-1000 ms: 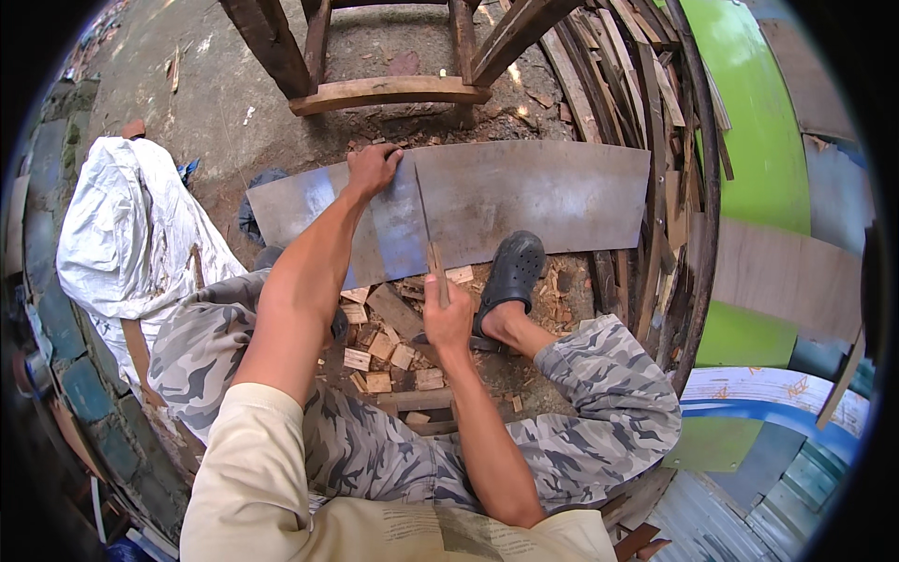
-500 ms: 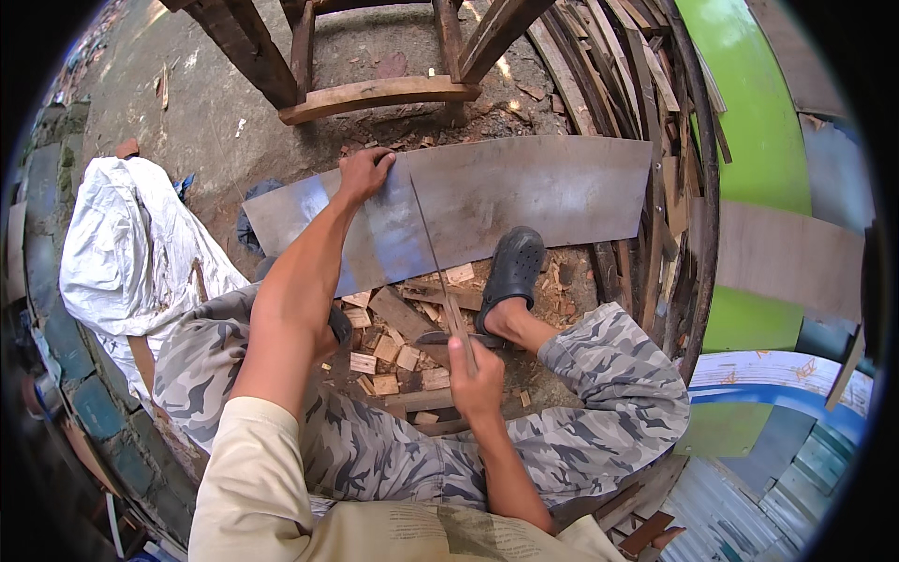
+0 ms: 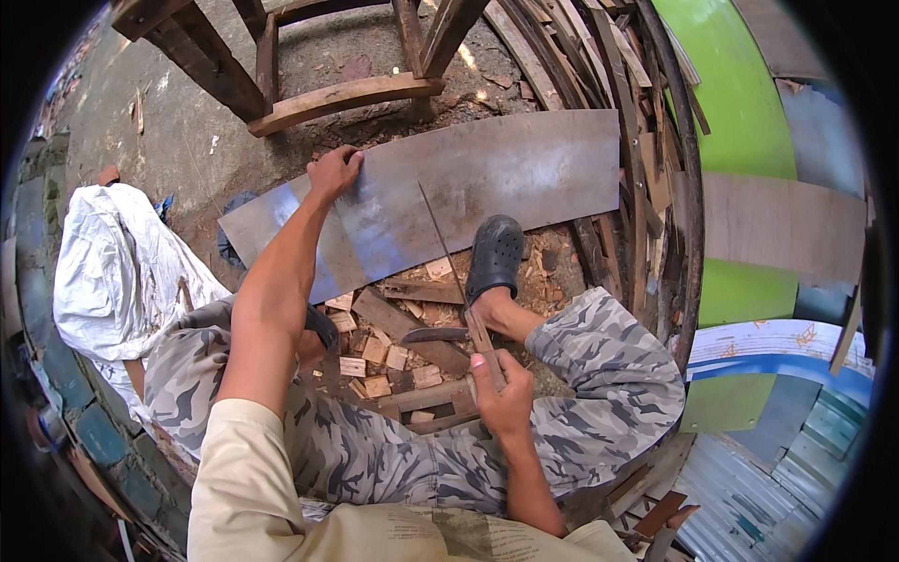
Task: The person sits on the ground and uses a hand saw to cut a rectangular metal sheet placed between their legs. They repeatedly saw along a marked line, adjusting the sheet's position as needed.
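A long, gently curved thin wooden board [image 3: 506,164] with bluish-white patches lies crosswise in front of me. My left hand [image 3: 335,173] grips its far edge, left of the middle, with fingers curled over it. My right hand [image 3: 503,393] is closed around the wooden handle of a handsaw [image 3: 441,228]. The thin dark blade shows almost edge-on and slants across the board, its tip over the board's middle. Whether the teeth touch the wood I cannot tell.
Wood offcuts [image 3: 375,351] and a dark curved blade-like piece [image 3: 436,334] lie between my feet. My dark clog [image 3: 495,255] stands by the board. A wooden frame [image 3: 346,98] stands beyond, a white cloth [image 3: 117,272] at left, stacked wood strips [image 3: 646,178] and a green panel [image 3: 744,122] at right.
My right hand has drawn the saw back toward me and rightward, away from the left hand. The left hand keeps its grip on the board's edge. The whole view has shifted somewhat.
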Motion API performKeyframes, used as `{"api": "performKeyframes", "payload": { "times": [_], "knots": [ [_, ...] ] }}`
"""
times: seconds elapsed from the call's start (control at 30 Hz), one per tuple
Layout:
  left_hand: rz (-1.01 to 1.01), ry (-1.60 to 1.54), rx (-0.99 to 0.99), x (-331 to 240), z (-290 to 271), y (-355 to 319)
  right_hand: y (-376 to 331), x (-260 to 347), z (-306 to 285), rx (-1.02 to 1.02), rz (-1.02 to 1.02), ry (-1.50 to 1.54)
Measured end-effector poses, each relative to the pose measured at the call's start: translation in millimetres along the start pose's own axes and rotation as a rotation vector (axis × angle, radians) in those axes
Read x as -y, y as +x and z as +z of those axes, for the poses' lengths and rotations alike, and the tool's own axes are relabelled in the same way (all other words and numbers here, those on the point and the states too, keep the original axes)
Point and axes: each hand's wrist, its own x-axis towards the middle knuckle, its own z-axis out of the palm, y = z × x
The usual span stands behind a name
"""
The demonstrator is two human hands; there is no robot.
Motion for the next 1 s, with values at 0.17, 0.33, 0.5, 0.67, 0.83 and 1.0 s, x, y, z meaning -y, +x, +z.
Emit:
{"api": "performKeyframes", "payload": {
  "times": [0.17, 0.33, 0.5, 0.67, 0.83, 1.0],
  "knots": [
    [0.026, -0.014, 0.1, -18.1, -9.5, 9.6, -6.6, 8.4, -6.4, 0.017, 0.02, 0.107],
    [0.098, -0.174, 0.192, -14.6, -17.7, 22.7, -5.3, 3.0, 3.7, 0.017, -0.026, 0.072],
    [0.188, -0.221, 0.253, -4.7, -21.8, 25.4, -1.0, 3.6, 17.2, 0.041, -0.027, 0.068],
    [0.218, -0.253, 0.285, -5.9, -25.7, 22.4, 1.7, 5.1, 25.7, 0.049, -0.041, 0.058],
    [0.265, -0.286, 0.185, -8.6, -22.1, 16.2, 2.2, 5.7, 35.5, 0.017, -0.081, 0.104],
    [0.221, -0.31, 0.165, -8.8, -19.0, 12.4, 0.8, 1.9, 42.9, 0.005, -0.095, 0.064]
  ]
}}
